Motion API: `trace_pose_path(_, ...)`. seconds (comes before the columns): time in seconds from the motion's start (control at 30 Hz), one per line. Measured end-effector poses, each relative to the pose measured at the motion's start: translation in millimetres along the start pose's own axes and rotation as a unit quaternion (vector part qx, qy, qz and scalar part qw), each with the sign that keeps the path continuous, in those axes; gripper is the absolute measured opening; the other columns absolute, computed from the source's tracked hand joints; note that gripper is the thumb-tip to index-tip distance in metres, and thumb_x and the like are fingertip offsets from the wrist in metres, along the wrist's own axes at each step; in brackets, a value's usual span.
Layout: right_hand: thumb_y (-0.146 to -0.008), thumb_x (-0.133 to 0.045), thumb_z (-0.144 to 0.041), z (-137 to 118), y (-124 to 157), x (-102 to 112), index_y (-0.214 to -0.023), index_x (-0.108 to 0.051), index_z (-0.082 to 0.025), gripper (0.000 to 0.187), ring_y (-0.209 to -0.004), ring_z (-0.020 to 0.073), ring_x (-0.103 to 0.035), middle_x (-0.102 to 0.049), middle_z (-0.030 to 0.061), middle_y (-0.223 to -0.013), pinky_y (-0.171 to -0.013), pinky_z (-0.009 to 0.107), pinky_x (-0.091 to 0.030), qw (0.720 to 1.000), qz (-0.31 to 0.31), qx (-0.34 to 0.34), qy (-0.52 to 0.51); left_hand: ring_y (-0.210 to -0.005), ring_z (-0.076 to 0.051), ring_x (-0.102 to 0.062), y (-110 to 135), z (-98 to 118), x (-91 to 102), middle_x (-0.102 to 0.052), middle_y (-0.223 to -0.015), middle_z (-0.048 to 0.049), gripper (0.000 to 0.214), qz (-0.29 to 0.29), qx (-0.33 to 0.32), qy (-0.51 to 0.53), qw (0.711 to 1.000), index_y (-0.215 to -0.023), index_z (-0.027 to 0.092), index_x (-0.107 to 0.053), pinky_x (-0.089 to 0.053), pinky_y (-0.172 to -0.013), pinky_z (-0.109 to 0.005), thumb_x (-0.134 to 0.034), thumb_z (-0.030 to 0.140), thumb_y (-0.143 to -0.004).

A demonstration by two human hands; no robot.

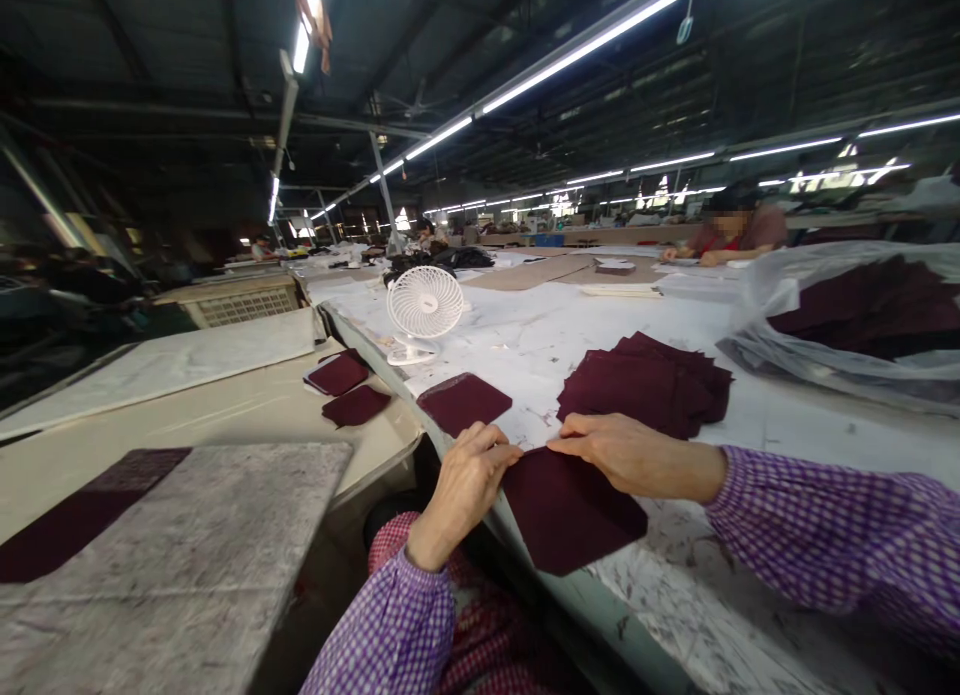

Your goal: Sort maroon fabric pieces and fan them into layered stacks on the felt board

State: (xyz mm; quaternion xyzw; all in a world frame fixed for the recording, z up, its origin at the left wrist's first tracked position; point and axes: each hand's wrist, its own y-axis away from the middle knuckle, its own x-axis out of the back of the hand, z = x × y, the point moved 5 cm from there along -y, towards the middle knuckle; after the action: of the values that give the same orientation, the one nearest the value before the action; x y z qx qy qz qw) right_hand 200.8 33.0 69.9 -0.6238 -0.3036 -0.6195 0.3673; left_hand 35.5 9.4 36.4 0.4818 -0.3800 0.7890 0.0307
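Observation:
A maroon fabric piece [574, 515] with cut corners lies at the near edge of the white-covered table, its near corner reaching over that edge. My left hand [471, 475] pinches its far left corner between thumb and fingers. On the far edge of the same piece, my right hand [626, 453] is closed, with thumb and fingertips pressed on the cloth close to the left hand. Just beyond my hands lies another maroon piece [465, 402]. A loose pile of maroon pieces [645, 375] sits behind my right hand.
A small white fan [424, 303] stands on the table ahead. To the right, a clear plastic bag [772, 305] holds more maroon cloth. Two small maroon stacks [355, 405] rest on the lower left table. A grey board [225, 535] is nearer. A person [735, 230] works across the table.

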Motion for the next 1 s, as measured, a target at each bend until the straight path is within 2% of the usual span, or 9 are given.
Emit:
trace_pose_path(0.1,-0.073,-0.043,0.001,-6,-6,0,-0.124,-0.055,-0.021,0.057,-0.073,0.0171,-0.055,-0.057,0.009,-0.09,-0.065,0.027,-0.043,0.997,-0.053,0.001,0.062,-0.079,-0.017,-0.049,3,-2,2.3,-0.06,-0.082,-0.005,0.03,0.007,0.01,0.018,1.0,-0.089,0.018,-0.067,-0.041,-0.073,-0.031,-0.039,0.025,-0.093)
trace_pose_path(0.27,-0.073,-0.044,0.0,-15,-14,6,-0.129,-0.051,-0.023,0.061,-0.066,0.0153,-0.054,-0.058,0.0088,-0.088,-0.06,0.025,-0.039,0.991,-0.083,0.026,0.098,-0.081,-0.017,-0.05,4,-6,3.5,-0.059,-0.083,-0.0052,0.026,0.019,0.028,0.054,0.998,-0.088,0.017,-0.066,-0.043,-0.075,-0.03,-0.042,0.026,-0.092)
trace_pose_path(0.43,-0.076,-0.046,-0.005,-21,-22,8,-0.125,-0.056,-0.022,0.052,-0.059,0.0147,-0.051,-0.06,0.0086,-0.079,-0.055,0.025,-0.035,0.989,-0.066,0.054,0.121,-0.082,-0.016,-0.051,9,-12,5.6,-0.059,-0.085,-0.0053,0.023,0.027,0.033,0.1,0.994,-0.088,0.018,-0.067,-0.044,-0.075,-0.03,-0.046,0.028,-0.091)
trace_pose_path(0.63,-0.081,-0.044,-0.006,-30,-31,6,-0.13,-0.05,-0.029,0.055,-0.056,0.0145,-0.051,-0.062,0.007,-0.073,-0.051,0.025,-0.03,0.983,-0.075,0.071,0.149,-0.09,-0.017,-0.055,20,-21,11.5,-0.063,-0.094,-0.0059,0.022,0.02,0.038,0.176,0.983,-0.09,0.019,-0.067,-0.045,-0.082,-0.03,-0.047,0.028,-0.09)
trace_pose_path(0.73,-0.083,-0.043,-0.005,-31,-33,6,-0.134,-0.044,-0.034,0.059,-0.053,0.0138,-0.05,-0.062,0.006,-0.072,-0.051,0.025,-0.028,0.981,-0.08,0.069,0.162,-0.088,-0.016,-0.058,24,-32,13.9,-0.064,-0.093,-0.0055,0.021,0.065,0.087,0.225,0.968,-0.087,0.018,-0.066,-0.046,-0.082,-0.029,-0.047,0.026,-0.09)
trace_pose_path(0.87,-0.086,-0.051,-0.019,-16,-35,6,-0.126,-0.053,-0.033,0.042,-0.063,0.0147,-0.055,-0.061,0.0067,-0.09,-0.056,0.024,-0.034,0.993,-0.047,0.019,0.11,-0.086,-0.017,-0.057,18,-41,19.2,-0.064,-0.089,-0.0048,0.016,0.13,0.123,0.155,0.972,-0.088,0.018,-0.064,-0.045,-0.081,-0.032,-0.048,0.024,-0.088)
trace_pose_path(0.93,-0.085,-0.056,-0.023,-7,-35,4,-0.118,-0.057,-0.027,0.034,-0.074,0.0167,-0.058,-0.061,0.0055,-0.093,-0.063,0.026,-0.039,0.998,-0.044,-0.016,0.046,-0.09,-0.019,-0.054,8,-42,18.9,-0.063,-0.092,-0.005,0.014,0.119,0.117,0.084,0.982,-0.094,0.019,-0.062,-0.043,-0.084,-0.035,-0.053,0.024,-0.085)
trace_pose_path(1.0,-0.082,-0.059,-0.022,1,-37,1,-0.105,-0.061,-0.023,0.023,-0.079,0.0167,-0.057,-0.061,0.0025,-0.086,-0.071,0.027,-0.041,0.998,-0.055,-0.032,-0.029,-0.092,-0.021,-0.051,-4,-43,14.9,-0.062,-0.094,-0.0054,0.018,0.082,0.12,0.009,0.989,-0.097,0.019,-0.061,-0.042,-0.084,-0.038,-0.059,0.027,-0.081)
